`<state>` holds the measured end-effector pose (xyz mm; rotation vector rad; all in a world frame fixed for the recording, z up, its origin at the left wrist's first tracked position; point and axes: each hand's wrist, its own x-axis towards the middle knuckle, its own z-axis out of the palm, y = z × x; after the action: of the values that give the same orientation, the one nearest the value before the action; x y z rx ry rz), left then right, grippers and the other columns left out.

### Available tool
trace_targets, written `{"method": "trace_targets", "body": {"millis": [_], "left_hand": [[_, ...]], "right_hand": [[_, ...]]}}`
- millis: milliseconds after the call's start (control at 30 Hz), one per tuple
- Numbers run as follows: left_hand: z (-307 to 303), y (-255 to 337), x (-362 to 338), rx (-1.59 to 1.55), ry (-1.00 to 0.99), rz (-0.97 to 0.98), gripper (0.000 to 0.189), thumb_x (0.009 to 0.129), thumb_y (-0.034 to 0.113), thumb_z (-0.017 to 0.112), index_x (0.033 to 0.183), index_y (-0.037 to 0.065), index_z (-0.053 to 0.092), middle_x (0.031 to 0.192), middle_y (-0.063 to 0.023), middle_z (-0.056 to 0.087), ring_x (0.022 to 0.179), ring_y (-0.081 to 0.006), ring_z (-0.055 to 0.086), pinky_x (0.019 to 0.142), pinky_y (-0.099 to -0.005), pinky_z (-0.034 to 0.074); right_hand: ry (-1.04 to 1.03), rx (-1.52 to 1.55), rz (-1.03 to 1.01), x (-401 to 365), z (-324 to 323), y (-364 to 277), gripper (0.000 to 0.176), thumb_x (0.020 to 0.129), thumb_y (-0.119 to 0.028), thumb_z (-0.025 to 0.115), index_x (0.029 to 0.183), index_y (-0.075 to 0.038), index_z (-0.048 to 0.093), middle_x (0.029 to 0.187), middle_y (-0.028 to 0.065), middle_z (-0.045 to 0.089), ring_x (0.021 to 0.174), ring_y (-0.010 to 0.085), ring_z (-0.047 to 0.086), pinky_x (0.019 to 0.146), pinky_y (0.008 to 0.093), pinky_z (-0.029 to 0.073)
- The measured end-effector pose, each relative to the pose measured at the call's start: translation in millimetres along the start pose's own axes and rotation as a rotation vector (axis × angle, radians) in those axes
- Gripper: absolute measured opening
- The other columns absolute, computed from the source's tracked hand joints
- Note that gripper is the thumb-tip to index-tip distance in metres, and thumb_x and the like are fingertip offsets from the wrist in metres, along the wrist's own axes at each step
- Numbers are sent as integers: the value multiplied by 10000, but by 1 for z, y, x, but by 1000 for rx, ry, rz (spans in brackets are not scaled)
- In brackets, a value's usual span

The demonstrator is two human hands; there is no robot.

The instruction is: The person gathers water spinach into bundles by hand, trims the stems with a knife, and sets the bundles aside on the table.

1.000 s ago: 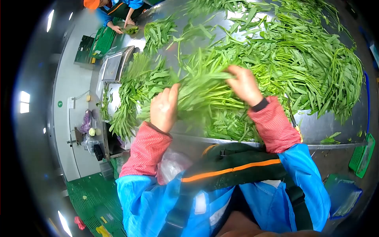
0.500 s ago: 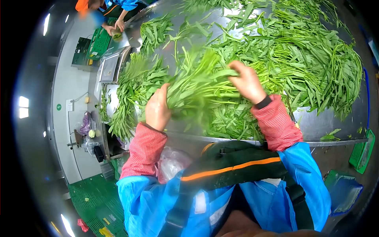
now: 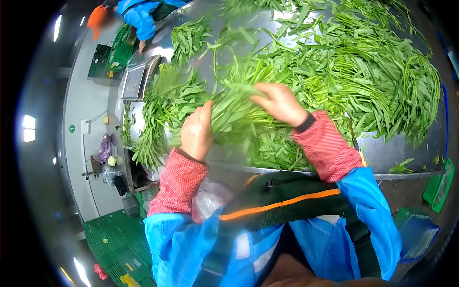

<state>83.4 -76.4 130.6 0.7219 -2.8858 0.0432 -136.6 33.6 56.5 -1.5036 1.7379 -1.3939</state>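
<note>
A loose bunch of water spinach (image 3: pixel 232 115), long narrow leaves on pale green stems, lies between my hands above the metal table. My left hand (image 3: pixel 197 135) is closed round its left side, with the fingertips partly hidden by leaves. At the bunch's upper right, my right hand (image 3: pixel 282 105) pinches some leaves and stems between thumb and fingers, slightly blurred. Beyond my right hand spreads a big heap of water spinach (image 3: pixel 368 71). A smaller pile (image 3: pixel 165 105) lies left of my left hand.
A weighing scale (image 3: pixel 135 82) stands at the table's left end. Behind it a co-worker in a blue sleeve (image 3: pixel 139 21) leans over near a green crate (image 3: pixel 119 50). The table's metal edge (image 3: pixel 401 175) runs in front of me. Green crates (image 3: pixel 117 244) sit lower left.
My right hand has moved left, closer to my left hand, which shifted slightly right. The bunch is more gathered between them. The co-worker has leaned further over, and one hand has moved down.
</note>
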Motion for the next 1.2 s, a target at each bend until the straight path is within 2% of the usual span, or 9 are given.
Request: {"method": "trace_targets", "body": {"millis": [100,200,300,433,500,567,733,967,1200], "left_hand": [[6,-15,-14,-120,4,-86,629,610,-90,632,1214,35,506,993,-176,612,912,-359,603,778,-390,497],[12,-29,-22,-299,-1,-244,580,700,5,685,1251,45,512,1103,-206,612,1005,-361,600,859,-368,486],[9,-28,-19,-464,-66,-297,541,729,40,684,1245,37,524,1090,-196,624,997,-334,616,870,-346,481],[6,-21,-12,-621,-174,-307,576,681,-14,681,1234,-2,521,1085,-147,645,979,-231,630,871,-313,481],[4,-25,-12,-646,-239,-282,580,663,-41,668,1224,-6,525,1072,-121,646,964,-199,620,871,-303,481],[1,-28,-22,-683,-286,-326,566,664,-50,656,1214,-11,529,1065,-109,645,957,-189,614,871,-301,479],[13,-47,-40,-879,-353,-424,504,675,-19,651,1169,-7,551,1054,-85,640,950,-163,595,852,-299,473],[13,-30,-32,-693,-243,-381,480,695,34,701,1156,16,569,1013,-107,662,907,-190,633,821,-301,495],[15,-17,-25,-614,-219,-303,551,690,48,714,1215,26,549,1043,-136,665,942,-214,648,837,-313,500]], "right_hand": [[76,958,351,-15,-61,5,219,904,-286,611,1015,-98,596,726,-7,549,568,49,474,460,177,355],[-58,1443,-143,-20,-109,31,254,938,-356,554,876,-110,531,671,-8,493,479,43,337,385,181,261],[126,844,223,-18,-97,41,262,937,-315,555,989,-60,527,761,17,549,555,62,471,457,187,389],[2,400,93,-7,-42,1,518,849,-256,672,1247,-23,439,1080,119,601,845,146,607,637,238,523],[257,231,-152,14,-35,7,342,835,-178,685,1114,-63,525,889,39,601,656,76,551,495,188,439],[367,702,367,8,-70,4,200,876,-152,645,1044,-84,561,753,-13,583,466,11,432,367,155,322],[159,977,195,-3,-88,16,143,893,-158,623,970,-72,539,685,-27,512,466,26,419,371,161,332],[272,79,-45,3,-69,-40,446,770,-291,741,1090,-56,536,956,80,602,814,171,584,754,304,492],[371,-326,-166,13,-32,2,239,784,-148,669,988,-71,572,751,46,572,624,191,567,538,333,474]]}}
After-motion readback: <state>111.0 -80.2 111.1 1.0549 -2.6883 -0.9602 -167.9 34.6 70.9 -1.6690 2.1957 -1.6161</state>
